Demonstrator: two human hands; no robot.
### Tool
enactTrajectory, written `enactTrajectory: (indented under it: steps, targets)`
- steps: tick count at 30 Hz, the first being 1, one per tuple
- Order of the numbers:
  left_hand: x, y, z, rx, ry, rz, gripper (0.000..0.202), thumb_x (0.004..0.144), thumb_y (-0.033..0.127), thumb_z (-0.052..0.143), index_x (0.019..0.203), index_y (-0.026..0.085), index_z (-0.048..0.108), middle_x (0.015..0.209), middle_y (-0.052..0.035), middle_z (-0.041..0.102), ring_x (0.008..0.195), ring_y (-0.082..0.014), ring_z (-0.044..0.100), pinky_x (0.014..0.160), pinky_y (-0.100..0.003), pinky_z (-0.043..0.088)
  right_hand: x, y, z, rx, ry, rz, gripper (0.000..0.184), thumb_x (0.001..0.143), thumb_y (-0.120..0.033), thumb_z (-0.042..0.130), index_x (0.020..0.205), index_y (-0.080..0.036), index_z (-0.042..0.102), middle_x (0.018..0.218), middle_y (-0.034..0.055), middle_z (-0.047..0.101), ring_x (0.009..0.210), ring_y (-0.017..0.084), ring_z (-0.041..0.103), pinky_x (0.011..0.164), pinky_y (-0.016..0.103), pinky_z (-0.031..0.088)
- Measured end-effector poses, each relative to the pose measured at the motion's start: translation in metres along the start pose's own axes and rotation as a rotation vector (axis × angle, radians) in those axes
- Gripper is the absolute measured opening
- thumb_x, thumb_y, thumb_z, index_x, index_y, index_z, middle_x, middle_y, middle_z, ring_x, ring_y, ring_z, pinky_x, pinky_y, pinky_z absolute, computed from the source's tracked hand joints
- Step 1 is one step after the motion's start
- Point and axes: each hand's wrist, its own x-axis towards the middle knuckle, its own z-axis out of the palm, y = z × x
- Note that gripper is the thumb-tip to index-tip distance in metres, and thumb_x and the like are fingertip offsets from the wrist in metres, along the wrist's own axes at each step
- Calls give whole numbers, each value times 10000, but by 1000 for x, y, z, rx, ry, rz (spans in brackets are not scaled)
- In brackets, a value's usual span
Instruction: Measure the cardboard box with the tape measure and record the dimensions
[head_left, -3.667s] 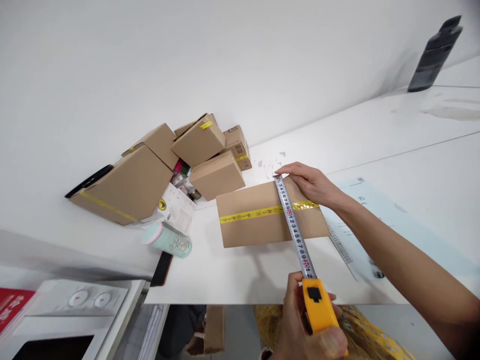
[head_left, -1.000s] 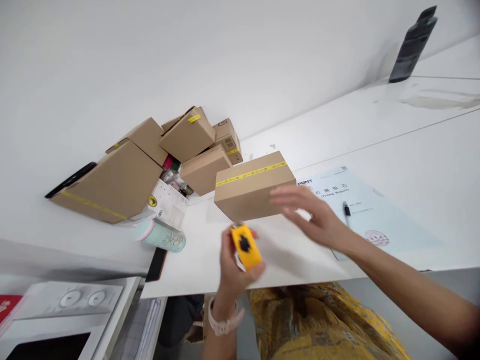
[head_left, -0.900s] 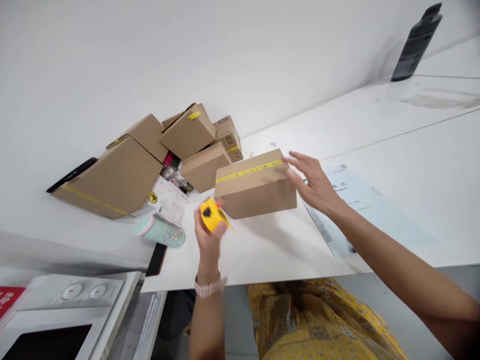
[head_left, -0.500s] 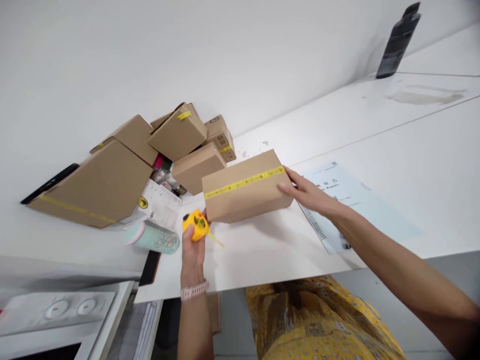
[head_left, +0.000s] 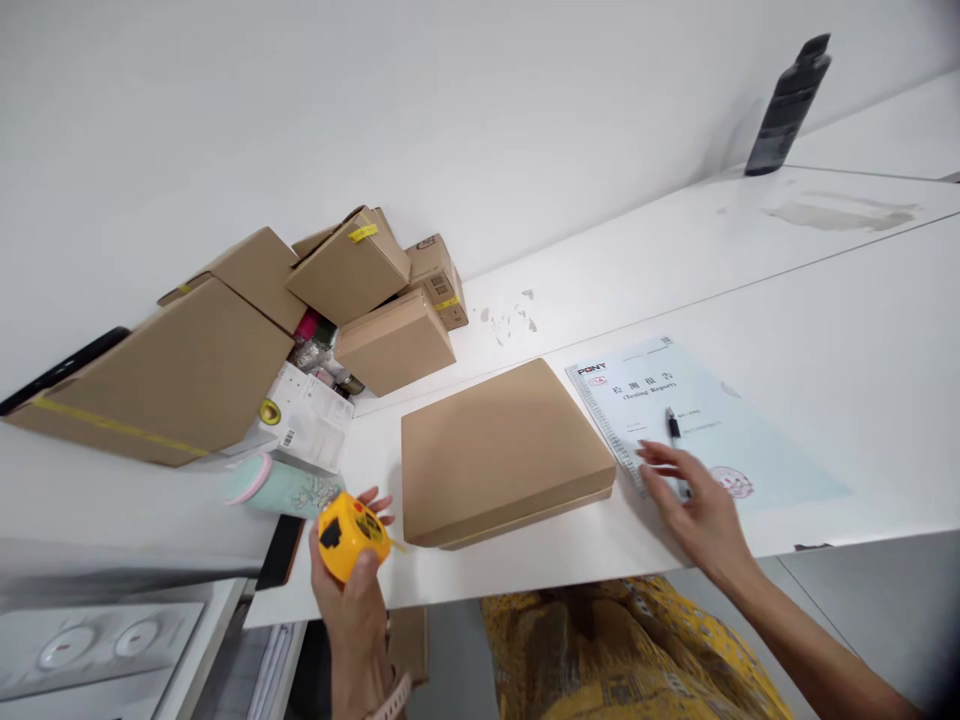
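Note:
A brown cardboard box (head_left: 502, 445) lies flat on the white table, its plain top facing up. Just left of it, my left hand (head_left: 352, 590) is closed around a yellow tape measure (head_left: 349, 538), with a short end of tape sticking out towards the box. My right hand (head_left: 697, 515) is off the box, fingers apart and holding nothing. It hovers over the lower left part of a light blue spiral-bound report (head_left: 720, 430). Partly behind its fingers, a black-capped pen (head_left: 673, 424) lies on the report.
Several cardboard boxes (head_left: 352, 265) are piled at the back left against the wall. A mint-green bottle with a pink rim (head_left: 289, 485) lies near my left hand, beside a white box (head_left: 311, 415). A dark bottle (head_left: 787, 110) stands at the far right. The table's front edge runs close to me.
The box has gone from tilted up in my hands to flat on the table, its yellow-taped side no longer showing. My right hand has let go and moved right; my left has drawn nearer with the tape measure.

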Motion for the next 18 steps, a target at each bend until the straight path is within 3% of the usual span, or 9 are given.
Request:
enactTrajectory:
  steps: [2, 6, 8, 11, 14, 16, 18]
  targets:
    - [12, 17, 19, 168, -76, 104, 731, 645, 436, 881, 1279, 229, 581, 1179, -103, 702, 951, -262, 693, 761, -336, 554, 15, 7, -15, -220, 117, 100, 440, 962, -551, 470, 1240, -243, 618, 1039, 131, 722, 935, 339, 696, 692, 479, 567]
    - [20, 23, 69, 589, -286, 263, 836, 635, 389, 877, 1373, 214, 526, 1192, -117, 670, 1009, -301, 654, 878, -416, 531, 37, 19, -29, -581, -57, 199, 598, 950, -640, 445, 1324, -184, 547, 935, 125, 736, 916, 358, 692, 595, 419, 503]
    - [22, 16, 92, 753, -399, 375, 795, 680, 366, 829, 1391, 185, 521, 1171, -135, 666, 1043, -343, 641, 937, -485, 506, 40, 21, -28, -681, -139, 129, 546, 981, -571, 427, 1337, -173, 544, 1000, 156, 744, 939, 356, 695, 561, 384, 478]
    - [30, 6, 113, 879, -498, 456, 741, 735, 361, 773, 1398, 147, 521, 1084, -147, 672, 1023, -377, 634, 938, -552, 492, 43, 23, -26, -745, -221, 14, 419, 993, -331, 381, 1307, -150, 592, 1062, 188, 747, 884, 332, 704, 519, 363, 447]
    - [34, 5, 118, 911, -472, 514, 742, 764, 397, 773, 1415, 158, 509, 1129, -157, 679, 1086, -396, 621, 983, -601, 468, 46, 25, -33, -598, -269, 13, 417, 950, -251, 398, 1259, -152, 660, 931, 149, 770, 723, 292, 690, 531, 376, 463]
    - [23, 10, 118, 901, -362, 664, 740, 798, 368, 760, 1445, 161, 468, 1279, -185, 646, 1215, -402, 585, 1046, -613, 443, 48, 24, -44, -283, -268, 78, 381, 952, -313, 454, 1208, -185, 705, 830, 99, 771, 691, 265, 693, 602, 391, 520]
    - [-1, 14, 120, 794, -285, 873, 656, 851, 271, 705, 1450, 175, 456, 1316, -170, 644, 1256, -355, 591, 1061, -570, 470, 47, 21, -57, 149, -253, 139, 344, 947, -388, 532, 1177, -221, 726, 872, 79, 789, 801, 266, 735, 735, 417, 574]
